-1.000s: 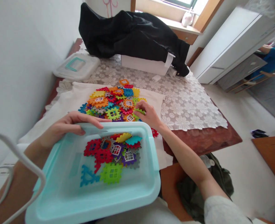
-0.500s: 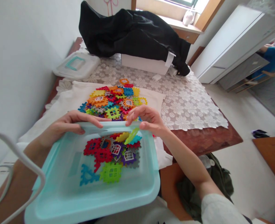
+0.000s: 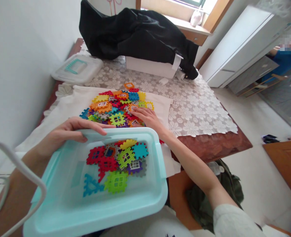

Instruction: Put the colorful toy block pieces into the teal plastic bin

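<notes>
A pale turquoise plastic bin tilts toward me in front of the table edge. My left hand is closed over its far rim near the left corner. Inside lie several notched plastic building tiles, among them a lime green tile, a blue triangular tile and a red tile. Beyond the rim, my right hand reaches over the heap of colourful tiles. Its fingers are stretched out, with the tips at an orange window tile; nothing shows gripped in them.
The heap lies on a white cloth over a lace tablecloth. A clear lid rests at the back left, beside a black cover over a white box. A white cable hangs at left. A person is far right.
My right hand has let a lime green tile drop into the bin, where it now lies on the others. The hand has moved forward past the rim to the heap. My left hand keeps its hold.
</notes>
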`<state>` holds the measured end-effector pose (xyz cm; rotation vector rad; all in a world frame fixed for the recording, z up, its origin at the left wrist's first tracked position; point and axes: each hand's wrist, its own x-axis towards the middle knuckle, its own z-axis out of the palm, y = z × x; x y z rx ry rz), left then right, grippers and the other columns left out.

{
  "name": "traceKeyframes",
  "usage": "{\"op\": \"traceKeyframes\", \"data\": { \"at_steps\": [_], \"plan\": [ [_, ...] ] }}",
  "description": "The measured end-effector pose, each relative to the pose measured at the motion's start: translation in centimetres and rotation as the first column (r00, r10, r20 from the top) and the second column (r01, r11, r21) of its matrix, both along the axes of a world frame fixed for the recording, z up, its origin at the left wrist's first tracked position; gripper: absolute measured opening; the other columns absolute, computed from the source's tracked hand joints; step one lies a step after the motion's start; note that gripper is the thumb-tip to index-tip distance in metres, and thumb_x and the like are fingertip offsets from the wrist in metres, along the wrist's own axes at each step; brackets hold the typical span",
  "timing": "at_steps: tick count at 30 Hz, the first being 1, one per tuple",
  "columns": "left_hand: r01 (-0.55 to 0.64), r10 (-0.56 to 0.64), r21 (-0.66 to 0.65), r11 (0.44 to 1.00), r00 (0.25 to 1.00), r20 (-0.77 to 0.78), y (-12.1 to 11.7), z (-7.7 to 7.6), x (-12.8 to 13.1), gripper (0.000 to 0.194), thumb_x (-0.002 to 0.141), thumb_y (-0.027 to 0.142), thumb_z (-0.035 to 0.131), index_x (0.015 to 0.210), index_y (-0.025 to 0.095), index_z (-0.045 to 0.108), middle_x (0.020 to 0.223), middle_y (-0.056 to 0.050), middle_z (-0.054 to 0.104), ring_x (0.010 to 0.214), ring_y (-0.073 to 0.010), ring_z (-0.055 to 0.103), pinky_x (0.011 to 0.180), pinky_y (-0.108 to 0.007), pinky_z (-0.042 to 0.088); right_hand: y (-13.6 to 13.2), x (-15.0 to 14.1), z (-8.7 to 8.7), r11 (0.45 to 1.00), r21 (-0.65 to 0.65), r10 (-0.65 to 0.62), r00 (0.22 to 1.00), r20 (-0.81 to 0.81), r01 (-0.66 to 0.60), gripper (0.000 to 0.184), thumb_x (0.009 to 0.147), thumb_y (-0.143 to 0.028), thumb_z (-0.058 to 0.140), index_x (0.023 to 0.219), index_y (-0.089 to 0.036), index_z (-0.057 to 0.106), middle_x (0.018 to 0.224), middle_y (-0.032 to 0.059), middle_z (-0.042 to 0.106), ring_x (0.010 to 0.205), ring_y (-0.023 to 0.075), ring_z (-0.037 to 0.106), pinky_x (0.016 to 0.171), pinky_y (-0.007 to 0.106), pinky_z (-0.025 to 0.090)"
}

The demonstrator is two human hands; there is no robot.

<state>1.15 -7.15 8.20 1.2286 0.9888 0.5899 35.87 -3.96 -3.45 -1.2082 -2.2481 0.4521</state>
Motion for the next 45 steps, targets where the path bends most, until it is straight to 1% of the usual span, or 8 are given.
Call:
{"op": "traceKeyframes", "data": {
  "at_steps": [5, 12, 20, 26, 29, 32, 38, 45],
  "plan": [
    [-0.018, 0.017, 0.024, 1.0, 0.999, 0.03, 0.0, -0.5, -0.2, 0.029, 0.076, 0.023, 0.084, 0.099, 0.016, 0.1, 0.133, -0.018, 0.091, 0.132, -0.048, 0.08, 0.117, -0.048, 0.057, 0.5, 0.3, -0.5, 0.994, 0.042, -0.096, 0.995, -0.029, 0.098, 0.035, 0.111, -0.032, 0.08, 0.145, -0.03, 0.081, 0.138, 0.0114, 0.082, 0.132, 0.0327, 0.072, 0.123, 0.053, 0.055],
    [-0.016, 0.016, 0.019, 1.0, 1.0, 0.011, -0.1, -0.1, 0.2, 0.03, 0.074, 0.025, 0.084, 0.098, 0.019, 0.101, 0.135, -0.017, 0.091, 0.132, -0.0482, 0.081, 0.118, -0.047, 0.059, 0.7, 0.4, -0.6, 0.989, 0.057, -0.132, 0.989, -0.071, 0.136, 0.021, 0.111, -0.032, 0.08, 0.13, -0.029, 0.086, 0.137, 0.0104, 0.084, 0.129, 0.0316, 0.074, 0.119, 0.05, 0.056],
    [0.016, -0.016, -0.01, 1.0, 1.0, -0.003, 0.2, 0.1, 0.1, 0.029, 0.073, 0.026, 0.085, 0.097, 0.022, 0.101, 0.138, -0.015, 0.09, 0.137, -0.0475, 0.079, 0.123, -0.048, 0.054, 1.2, 2.0, 2.0, 0.936, 0.041, -0.28, 0.807, -0.521, 0.351, 0.038, 0.106, -0.064, 0.079, 0.092, -0.029, 0.083, 0.098, 0.0062, 0.079, 0.098, 0.0263, 0.073, 0.097, 0.045, 0.063],
    [-0.001, 0.001, -0.041, 0.999, 1.0, 0.009, 0.3, 0.0, 0.0, 0.029, 0.072, 0.025, 0.087, 0.096, 0.02, 0.101, 0.137, -0.015, 0.091, 0.135, -0.0455, 0.08, 0.117, -0.042, 0.058, 0.3, 1.7, 3.4, 0.949, -0.284, -0.181, 0.498, -0.848, -0.137, 0.056, 0.09, -0.082, 0.088, 0.094, -0.028, 0.079, 0.077, -0.0012, 0.07, 0.066, 0.0155, 0.062, 0.066, 0.031, 0.058],
    [-0.017, 0.017, -0.023, 1.0, 1.0, -0.009, 0.2, 0.0, 0.1, 0.03, 0.07, 0.026, 0.087, 0.095, 0.021, 0.101, 0.135, -0.014, 0.092, 0.135, -0.0473, 0.08, 0.118, -0.044, 0.057, -0.5, 1.2, 3.8, 0.877, -0.226, 0.053, 0.555, -0.83, -0.423, 0.051, 0.094, -0.077, 0.088, 0.095, -0.026, 0.085, 0.087, 0.003, 0.076, 0.076, 0.0174, 0.069, 0.072, 0.033, 0.062],
    [-0.025, 0.024, -0.029, 0.999, 0.999, -0.036, 0.2, 0.1, 0.1, 0.028, 0.07, 0.027, 0.087, 0.093, 0.022, 0.101, 0.135, -0.014, 0.091, 0.136, -0.0495, 0.079, 0.119, -0.048, 0.058, -0.8, 0.9, 4.2, 0.864, -0.143, 0.238, 0.641, -0.73, -0.483, 0.048, 0.102, -0.074, 0.082, 0.103, -0.027, 0.092, 0.107, 0.0077, 0.081, 0.1, 0.0216, 0.075, 0.087, 0.037, 0.065],
    [-0.013, 0.011, -0.04, 0.999, 0.999, -0.043, 0.2, 0.4, 0.3, 0.027, 0.069, 0.028, 0.088, 0.092, 0.023, 0.101, 0.136, -0.014, 0.091, 0.133, -0.0495, 0.08, 0.122, -0.049, 0.057, -0.1, 1.7, 3.3, 0.999, -0.047, -0.013, 0.975, -0.221, 0.003, 0.041, 0.115, -0.06, 0.07, 0.134, -0.029, 0.089, 0.133, 0.0127, 0.082, 0.13, 0.0317, 0.072, 0.119, 0.053, 0.059],
    [-0.043, 0.041, -0.047, 0.998, 0.998, -0.049, 0.1, 0.6, 0.5, 0.027, 0.068, 0.026, 0.087, 0.09, 0.022, 0.101, 0.133, -0.014, 0.092, 0.137, -0.0514, 0.078, 0.122, -0.049, 0.055, 0.6, 3.3, 1.8, 0.991, -0.07, -0.098, 0.968, 0.231, 0.117, 0.053, 0.106, -0.045, 0.085, 0.152, -0.02, 0.077, 0.154, 0.0202, 0.074, 0.142, 0.0415, 0.064, 0.125, 0.062, 0.056]
  ]
}}
